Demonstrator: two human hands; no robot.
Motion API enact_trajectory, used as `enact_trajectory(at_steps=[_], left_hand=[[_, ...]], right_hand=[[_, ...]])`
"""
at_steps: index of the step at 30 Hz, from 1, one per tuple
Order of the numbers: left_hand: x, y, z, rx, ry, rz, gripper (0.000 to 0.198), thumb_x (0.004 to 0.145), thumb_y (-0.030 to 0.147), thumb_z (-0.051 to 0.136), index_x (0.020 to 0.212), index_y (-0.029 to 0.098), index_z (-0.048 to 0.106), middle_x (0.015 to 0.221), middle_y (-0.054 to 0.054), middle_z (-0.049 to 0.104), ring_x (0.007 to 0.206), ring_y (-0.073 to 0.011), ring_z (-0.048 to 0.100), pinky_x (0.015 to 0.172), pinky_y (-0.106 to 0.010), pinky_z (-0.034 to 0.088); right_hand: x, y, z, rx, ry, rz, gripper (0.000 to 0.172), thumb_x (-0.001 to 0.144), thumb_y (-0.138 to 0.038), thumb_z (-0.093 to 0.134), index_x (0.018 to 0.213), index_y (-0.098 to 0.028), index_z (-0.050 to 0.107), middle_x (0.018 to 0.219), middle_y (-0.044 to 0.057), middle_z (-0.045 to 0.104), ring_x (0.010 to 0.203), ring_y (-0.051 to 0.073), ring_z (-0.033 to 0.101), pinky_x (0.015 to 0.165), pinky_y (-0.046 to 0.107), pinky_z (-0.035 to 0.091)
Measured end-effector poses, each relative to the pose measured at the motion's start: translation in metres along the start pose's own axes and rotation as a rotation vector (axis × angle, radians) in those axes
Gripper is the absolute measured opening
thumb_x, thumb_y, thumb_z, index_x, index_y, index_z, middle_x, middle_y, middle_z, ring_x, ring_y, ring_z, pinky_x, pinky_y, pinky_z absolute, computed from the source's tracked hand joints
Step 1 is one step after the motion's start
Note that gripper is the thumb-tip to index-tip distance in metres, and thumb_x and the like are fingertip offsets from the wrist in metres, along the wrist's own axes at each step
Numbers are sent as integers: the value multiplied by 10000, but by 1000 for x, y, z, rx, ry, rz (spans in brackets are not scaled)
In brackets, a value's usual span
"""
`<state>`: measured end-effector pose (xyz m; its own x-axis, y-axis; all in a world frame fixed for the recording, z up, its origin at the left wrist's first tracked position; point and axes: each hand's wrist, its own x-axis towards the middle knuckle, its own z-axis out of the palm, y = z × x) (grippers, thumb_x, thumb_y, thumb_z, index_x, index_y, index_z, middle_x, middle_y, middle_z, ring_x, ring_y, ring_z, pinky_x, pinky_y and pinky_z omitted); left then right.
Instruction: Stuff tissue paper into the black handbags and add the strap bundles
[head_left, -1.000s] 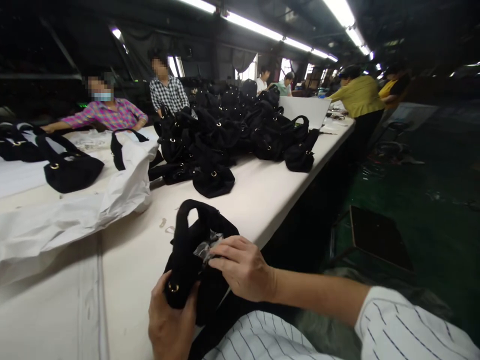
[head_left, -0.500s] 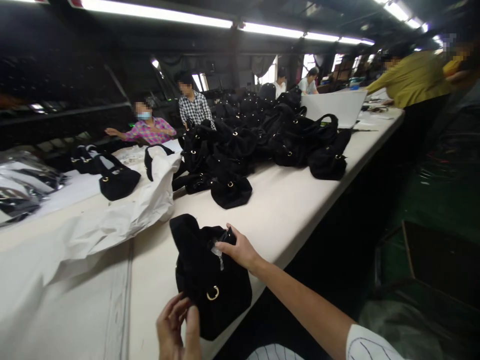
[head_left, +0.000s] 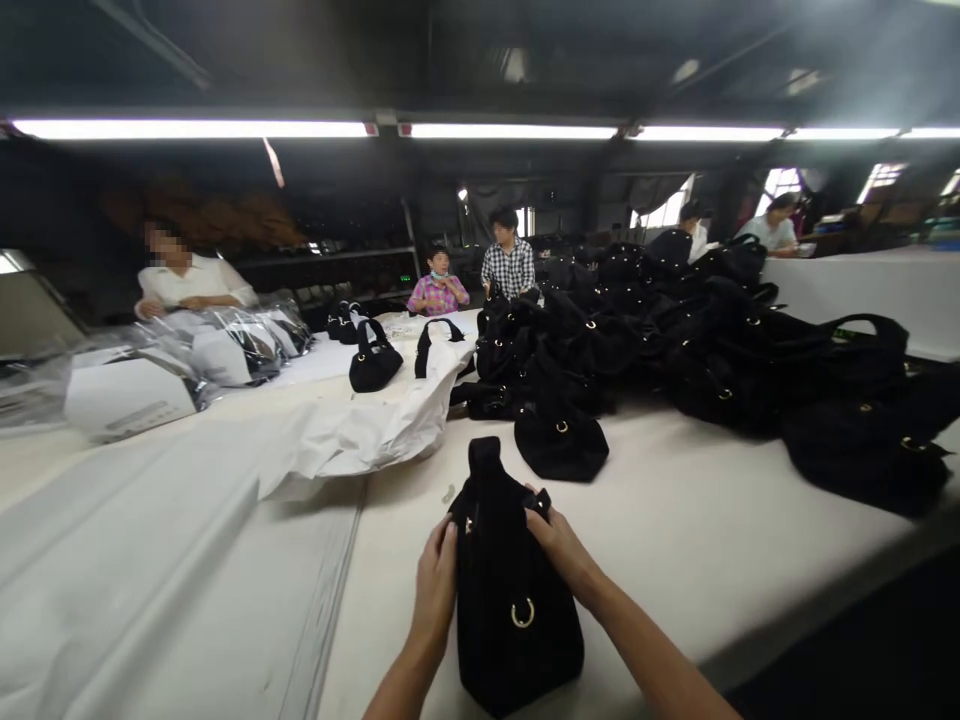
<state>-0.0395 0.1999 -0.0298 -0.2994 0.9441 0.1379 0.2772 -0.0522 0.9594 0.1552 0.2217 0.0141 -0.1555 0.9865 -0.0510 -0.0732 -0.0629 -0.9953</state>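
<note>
Left hand (head_left: 435, 575) fingers clasping, right hand (head_left: 562, 548) pinching this tapered black fabric handbag (head_left: 499, 610): apparently steadying it, next move wanting even grip!

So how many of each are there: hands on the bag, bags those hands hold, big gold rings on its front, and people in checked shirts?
Hands: 2 (left hand, right hand)
Held black bag: 1
Big gold ring: 1
People in checked shirts: 2 (pink shirt, black-and-white shirt)
Total: 6
</note>
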Motion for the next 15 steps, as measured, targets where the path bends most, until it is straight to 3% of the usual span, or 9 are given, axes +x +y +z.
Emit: enact_trajectory(at_steps=[2,4,6,7,9,11,13,15], left_hand=[[32,2,-29,112,169,87,582,864,491,539,1284,89,530,1410,-243,463,1356,-366,413,1136,-558,323],[71,7,-59,306,278,252,638,839,369,563,1393,86,421,1563,-236,236,1486,-329,152,1204,-547,139],[111,16,-85,712,262,438,635,809,237,535,1415,96,406,1599,-225,158,1505,-316,40,1196,-578,67],[130,21,-96,807,241,464,604,761,174,545,1358,112,478,1589,-218,210,1504,-318,63,1193,-579,62],[160,33,-113,887,208,430,411,689,106,538,1086,139,640,1426,-216,488,1438,-340,298,1175,-563,164],[176,48,-127,884,228,333,190,688,108,511,820,159,638,1015,-189,694,1174,-353,579,1062,-538,366],[177,70,-141,874,311,249,130,754,160,468,766,161,597,695,-126,634,881,-346,658,867,-508,485],[167,97,-159,834,441,225,196,839,250,420,842,149,588,634,-70,545,795,-344,642,773,-490,492]], right_hand=[[-6,0,-8,61,2,52,653,817,-581,637,1331,-181,596,1341,99,616,1391,320,416,1178,471,298],[-17,6,-10,181,-17,81,638,848,-645,560,1306,-207,623,1355,85,609,1392,303,420,1165,454,333],[-27,18,-8,296,-16,102,633,856,-685,503,1248,-218,673,1310,92,642,1334,324,493,1103,463,424],[-30,25,-7,323,14,104,624,841,-691,516,1217,-226,696,1284,94,659,1303,339,523,1073,471,458],[-31,42,-8,321,137,74,572,797,-667,587,1169,-256,725,1271,76,670,1287,348,537,1059,464,479],[-27,58,-15,300,241,35,529,746,-629,662,1143,-288,737,1288,46,662,1301,341,525,1067,443,479],[-22,72,-24,302,276,32,524,687,-606,721,1105,-292,755,1270,45,672,1289,350,534,1054,444,492],[-21,80,-32,327,250,66,530,622,-592,774,1046,-274,778,1206,73,704,1253,374,561,1035,460,506]])
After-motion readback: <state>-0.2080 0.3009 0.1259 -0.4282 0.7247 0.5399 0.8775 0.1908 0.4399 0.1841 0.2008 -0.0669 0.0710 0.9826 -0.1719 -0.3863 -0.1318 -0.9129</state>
